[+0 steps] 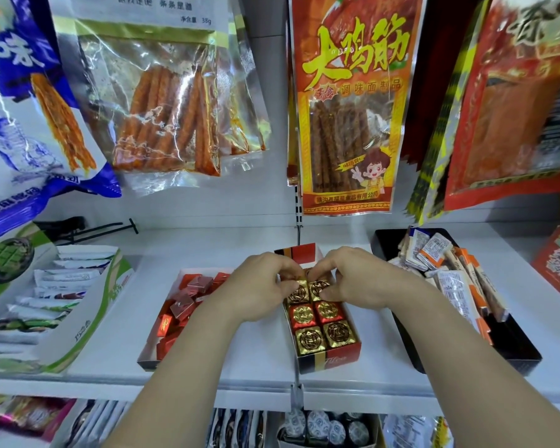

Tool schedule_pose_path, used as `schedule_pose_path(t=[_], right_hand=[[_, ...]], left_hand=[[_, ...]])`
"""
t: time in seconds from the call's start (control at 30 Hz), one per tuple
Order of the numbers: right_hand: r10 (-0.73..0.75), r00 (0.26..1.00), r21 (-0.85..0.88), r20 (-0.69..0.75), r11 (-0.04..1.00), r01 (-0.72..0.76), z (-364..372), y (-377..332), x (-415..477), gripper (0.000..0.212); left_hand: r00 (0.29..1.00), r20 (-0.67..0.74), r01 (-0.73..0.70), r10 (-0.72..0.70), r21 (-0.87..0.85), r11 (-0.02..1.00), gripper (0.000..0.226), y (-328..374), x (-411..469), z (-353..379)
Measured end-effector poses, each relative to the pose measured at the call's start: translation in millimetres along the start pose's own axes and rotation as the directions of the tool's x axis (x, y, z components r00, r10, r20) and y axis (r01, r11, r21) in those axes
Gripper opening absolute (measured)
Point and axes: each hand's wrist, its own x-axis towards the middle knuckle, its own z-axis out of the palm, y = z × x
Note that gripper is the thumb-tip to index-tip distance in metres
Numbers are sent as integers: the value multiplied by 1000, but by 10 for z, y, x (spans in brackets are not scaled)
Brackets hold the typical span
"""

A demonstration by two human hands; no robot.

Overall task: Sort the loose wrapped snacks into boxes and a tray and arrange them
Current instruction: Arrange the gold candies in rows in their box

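Head view: the white shelf (385, 367) spreads in front of me, with hanging snack bags (346, 101) above its back edge. On it, far left, stands a green-and-white display box (78, 324) of white packets; at right lies the black tray (518, 347), its long axis running away from me and tilted a little leftward, piled with orange-and-white bars (459, 286). Left of centre is a low box (149, 355) of loose red wrapped squares (181, 308). Beside it, the narrow red box (328, 358) points away from me, gold and red foil squares (309, 339) lined two across in rows. My left hand (259, 286) and right hand (353, 279) meet over its far rows, fingers curled and pinched on gold-wrapped pieces (307, 291) there; I cannot tell whether any piece is lifted. Bare shelf lies between red box and tray, and along the front edge.
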Motion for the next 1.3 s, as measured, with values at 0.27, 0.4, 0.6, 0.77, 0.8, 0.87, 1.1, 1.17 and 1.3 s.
schedule_pose_path(t=[0.27, 0.4, 0.6, 0.77, 0.8, 0.87, 1.1, 1.17, 1.3], right_hand=[[-37, 997, -41, 66, 998, 40, -36, -24, -17, 28], [-29, 993, -69, 118, 997, 37, -30, -29, -26, 36], [-14, 992, -37, 128, 999, 18, -110, -37, -168, 49], [-17, 997, -92, 69, 996, 23, -128, -48, -282, 51], [-15, 997, -97, 79, 995, 23, -120, -54, -308, 50], [-17, 991, -96, 131, 995, 30, -87, -67, -357, 56], [-29, 973, -67, 230, 997, 45, -71, -105, -409, 75], [-27, 974, -52, 224, 998, 40, -69, -99, -407, 75], [-19, 985, 5, 173, 1000, 19, -60, -64, -368, 74]], left_hand=[[997, 70, 29, -34, 59, 998, 24, -15, 0, 10], [994, 104, 3, -21, 172, 985, 28, 4, -20, 13], [998, 65, -15, 3, 187, 982, 31, 50, -70, 4], [997, 69, -36, 22, 206, 978, 46, 82, -168, -24], [996, 87, -30, 12, 205, 978, 49, 84, -187, -35], [993, 120, -7, -13, 169, 986, 52, 86, -220, -53], [985, 172, 24, -25, 9, 1000, 54, 124, -238, -24], [983, 175, 73, -57, -89, 993, 58, 106, -222, -21], [977, 199, 112, -77, -167, 980, 60, 68, -180, -4]])
